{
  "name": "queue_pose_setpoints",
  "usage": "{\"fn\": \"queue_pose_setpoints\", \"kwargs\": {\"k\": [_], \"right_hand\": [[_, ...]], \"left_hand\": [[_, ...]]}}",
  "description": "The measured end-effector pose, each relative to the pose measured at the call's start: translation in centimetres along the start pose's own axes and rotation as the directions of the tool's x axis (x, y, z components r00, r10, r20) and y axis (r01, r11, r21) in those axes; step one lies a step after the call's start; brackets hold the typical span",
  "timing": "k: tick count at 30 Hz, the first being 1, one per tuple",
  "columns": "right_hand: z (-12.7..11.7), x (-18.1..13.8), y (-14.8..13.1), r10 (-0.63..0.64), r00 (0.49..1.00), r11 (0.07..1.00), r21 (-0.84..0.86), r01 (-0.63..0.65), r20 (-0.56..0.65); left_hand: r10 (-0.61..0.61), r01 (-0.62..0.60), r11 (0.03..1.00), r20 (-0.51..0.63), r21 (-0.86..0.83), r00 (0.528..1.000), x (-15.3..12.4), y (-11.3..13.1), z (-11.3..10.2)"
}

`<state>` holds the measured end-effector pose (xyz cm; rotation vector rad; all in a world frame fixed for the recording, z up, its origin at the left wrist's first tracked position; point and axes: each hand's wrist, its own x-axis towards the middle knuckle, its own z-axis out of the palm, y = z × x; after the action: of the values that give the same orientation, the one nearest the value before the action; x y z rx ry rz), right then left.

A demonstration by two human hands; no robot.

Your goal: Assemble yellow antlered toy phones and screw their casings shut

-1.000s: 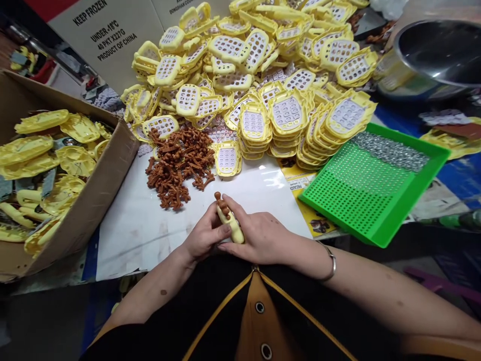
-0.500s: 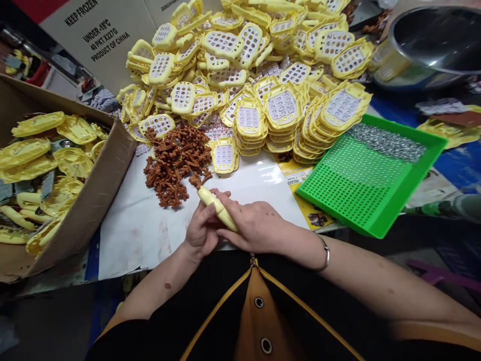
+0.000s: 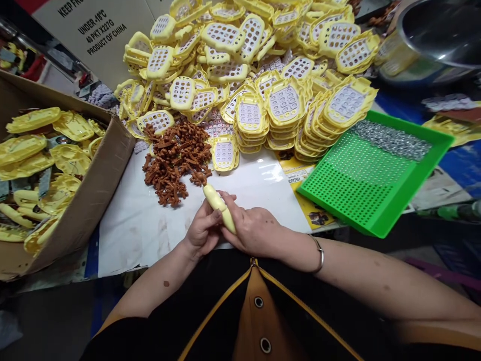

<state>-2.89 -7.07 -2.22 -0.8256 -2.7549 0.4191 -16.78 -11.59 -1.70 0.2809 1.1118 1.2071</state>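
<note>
A pale yellow plastic toy casing (image 3: 214, 198), seen edge-on, is tilted upward between both hands just above the white sheet (image 3: 150, 235). My left hand (image 3: 205, 225) is closed on its near left side, thumb along the edge. On the other side my right hand (image 3: 251, 225) wraps round it, fingers over the far face. A small brown part shows at the casing's top end; whether it is fixed there cannot be made out. Right beyond that end lies a heap of small brown plastic parts (image 3: 175, 160). What the hidden fingers touch is out of sight.
Stacked yellow panels with white keypads (image 3: 250, 118) stand past the hands, before a large pile of perforated yellow covers (image 3: 225, 37). At left is a cardboard box (image 3: 93, 185) of yellow casings. A green tray (image 3: 349, 195) with small metal pieces and a steel bowl (image 3: 409, 70) are at right.
The casing has turned slightly more upright in my hands, and its top end has shifted a little right. Both hands keep hold of it. The view has shifted slightly.
</note>
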Motion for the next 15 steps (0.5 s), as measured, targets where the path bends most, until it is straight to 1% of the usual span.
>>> {"fn": "queue_pose_setpoints", "kwargs": {"k": [3,6,8,10,12,13,14,15], "right_hand": [[0.0,0.3,0.5,-0.014,0.999,1.000,0.022,0.015,-0.030],[0.4,0.4,0.9,0.013,0.998,1.000,0.012,-0.012,-0.056],[0.8,0.3,1.1,0.004,0.995,1.000,0.027,-0.001,-0.103],[1.4,0.2,1.1,0.005,0.989,0.996,0.086,0.008,-0.150],[1.9,0.3,1.3,0.044,0.983,0.972,0.236,-0.001,-0.177],[2.2,0.3,1.4,0.075,0.980,0.934,0.358,-0.004,-0.185],[2.4,0.3,1.5,0.098,0.977,0.868,0.496,0.009,-0.188],[2.5,0.3,1.8,0.104,0.977,0.780,0.624,0.035,-0.184]], "left_hand": [[-0.032,0.031,0.998,-0.010,-0.061,0.999,0.3,-0.1,0.0],[-0.044,0.042,0.995,-0.020,-0.086,0.999,0.6,-0.3,-0.1],[-0.043,0.043,0.996,0.006,-0.083,0.999,0.7,-0.3,0.1],[-0.048,0.050,0.995,0.028,-0.091,0.998,0.7,-0.3,0.4],[-0.031,0.032,0.993,0.008,-0.112,0.999,0.7,-0.2,0.9],[-0.005,0.003,0.993,-0.015,-0.116,1.000,0.7,-0.1,1.0],[0.035,-0.039,0.994,-0.040,-0.106,0.999,0.7,0.1,1.1],[0.085,-0.090,0.993,-0.063,-0.077,0.994,0.7,0.4,1.1]]}}
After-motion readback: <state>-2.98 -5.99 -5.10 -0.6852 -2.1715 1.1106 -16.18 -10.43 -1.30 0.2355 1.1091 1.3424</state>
